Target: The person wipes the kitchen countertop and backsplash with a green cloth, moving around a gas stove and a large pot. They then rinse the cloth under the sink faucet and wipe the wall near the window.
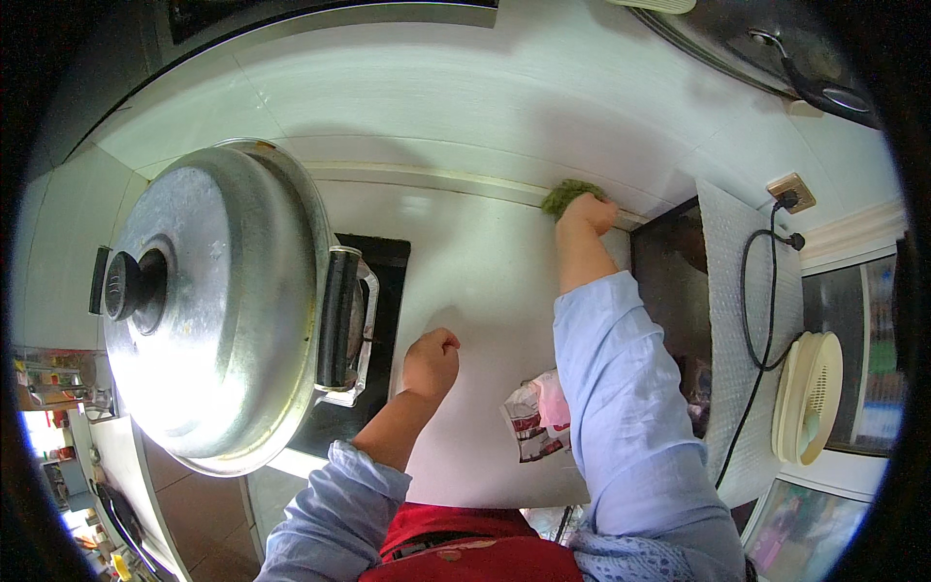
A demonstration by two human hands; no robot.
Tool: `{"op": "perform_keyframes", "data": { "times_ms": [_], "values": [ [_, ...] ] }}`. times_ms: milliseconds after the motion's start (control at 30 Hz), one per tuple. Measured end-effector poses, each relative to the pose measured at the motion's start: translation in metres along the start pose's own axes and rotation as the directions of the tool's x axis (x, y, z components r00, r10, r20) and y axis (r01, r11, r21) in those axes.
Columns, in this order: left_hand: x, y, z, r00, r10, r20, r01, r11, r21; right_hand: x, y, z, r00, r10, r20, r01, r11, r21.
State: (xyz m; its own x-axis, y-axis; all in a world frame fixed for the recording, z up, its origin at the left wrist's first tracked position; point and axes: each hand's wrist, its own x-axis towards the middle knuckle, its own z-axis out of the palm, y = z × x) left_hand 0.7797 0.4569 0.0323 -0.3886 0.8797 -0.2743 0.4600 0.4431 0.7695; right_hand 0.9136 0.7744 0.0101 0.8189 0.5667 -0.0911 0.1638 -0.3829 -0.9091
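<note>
My right hand reaches to the back of the white countertop. It grips a green cloth or scouring pad, pressed along the ledge where the counter meets the tiled wall. My left hand is curled into a fist over the counter's left part, with nothing visible in it. A crumpled printed plastic packet, partly pink, lies on the counter below my right forearm, which covers part of it.
Left of my hands, a large lidded metal pot with black handles stands on a black cooktop. At right is a dark-fronted appliance with bubble wrap, a black power cord and cream plastic baskets. A pan lid hangs above.
</note>
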Motion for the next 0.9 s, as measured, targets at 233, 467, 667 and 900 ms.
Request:
{"op": "perform_keyframes", "data": {
  "times_ms": [233,467,667,900],
  "values": [
    [0.001,-0.008,0.006,0.997,0.071,-0.007,-0.071,0.997,0.003,-0.060,-0.018,0.000,0.960,-0.197,0.201,0.186,0.980,0.075],
    [0.001,-0.005,0.023,0.994,0.094,0.048,-0.094,0.996,-0.013,-0.096,-0.046,-0.001,0.818,-0.393,0.420,0.390,0.916,0.098],
    [-0.001,-0.007,0.021,0.996,0.087,0.028,-0.086,0.996,-0.007,-0.038,-0.030,-0.014,0.945,-0.214,0.249,0.234,0.971,-0.054],
    [-0.008,-0.014,0.005,0.999,0.046,-0.021,-0.046,0.999,-0.003,-0.033,-0.012,-0.035,0.718,-0.432,0.546,0.631,0.735,-0.248]
  ]
}}
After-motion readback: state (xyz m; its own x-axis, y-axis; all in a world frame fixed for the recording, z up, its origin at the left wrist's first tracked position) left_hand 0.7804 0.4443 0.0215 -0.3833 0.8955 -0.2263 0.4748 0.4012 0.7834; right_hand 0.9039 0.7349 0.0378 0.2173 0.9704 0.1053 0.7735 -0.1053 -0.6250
